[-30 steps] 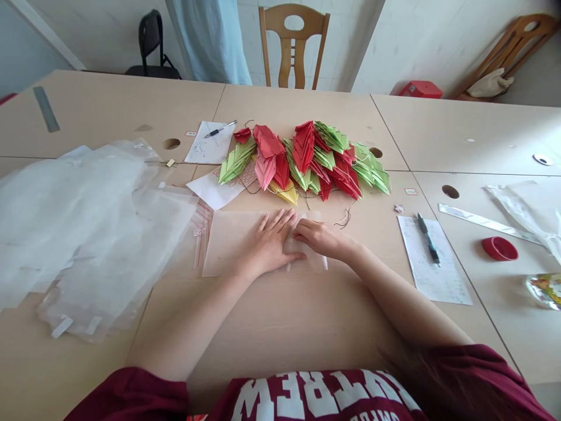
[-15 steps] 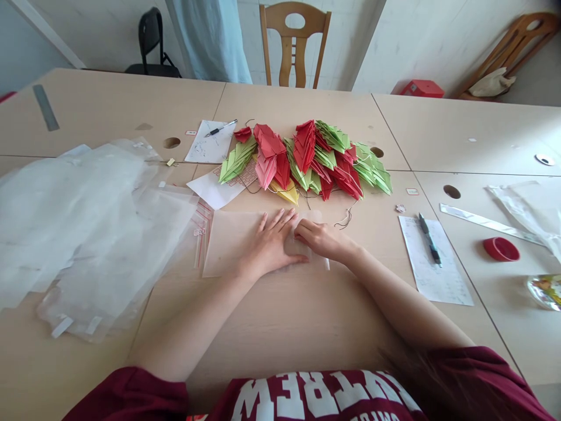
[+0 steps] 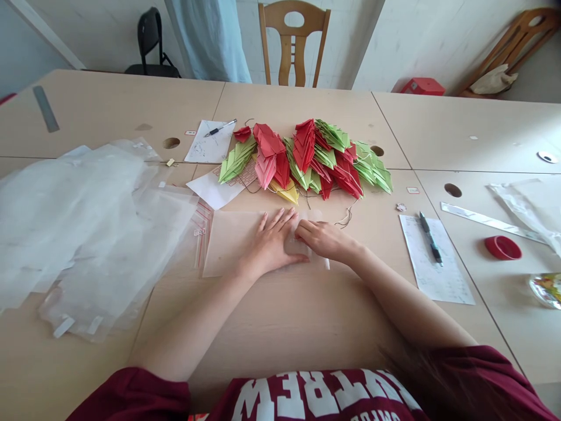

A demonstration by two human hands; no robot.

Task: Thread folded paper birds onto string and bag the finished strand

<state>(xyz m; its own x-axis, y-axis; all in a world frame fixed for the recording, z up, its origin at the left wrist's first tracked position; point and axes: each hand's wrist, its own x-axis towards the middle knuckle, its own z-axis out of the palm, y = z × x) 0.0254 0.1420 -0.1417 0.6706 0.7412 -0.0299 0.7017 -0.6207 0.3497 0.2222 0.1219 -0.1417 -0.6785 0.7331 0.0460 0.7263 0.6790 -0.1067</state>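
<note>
A frosted translucent plastic bag [image 3: 232,245] lies flat on the table in front of me. My left hand [image 3: 274,242] rests on it, palm down with fingers spread. Close to its right, my right hand [image 3: 322,238] has curled fingers pressed at the bag's right part. Whatever lies under those fingertips is too small to make out. Just beyond my hands sits a row of folded paper pieces [image 3: 304,146] in red, green, pink and yellow, with thin strings hanging from them.
Large translucent bags [image 3: 87,222] are heaped on the left. A written sheet [image 3: 421,275] with a pen [image 3: 430,237] lies to the right, near a red tape roll [image 3: 503,248] and a clear plastic strip [image 3: 486,219]. Farther back are a notepaper [image 3: 204,149] and a wooden chair [image 3: 294,35].
Almost nothing differs. My right hand's fingers have shifted very slightly on the bag, while my left hand stays in place.
</note>
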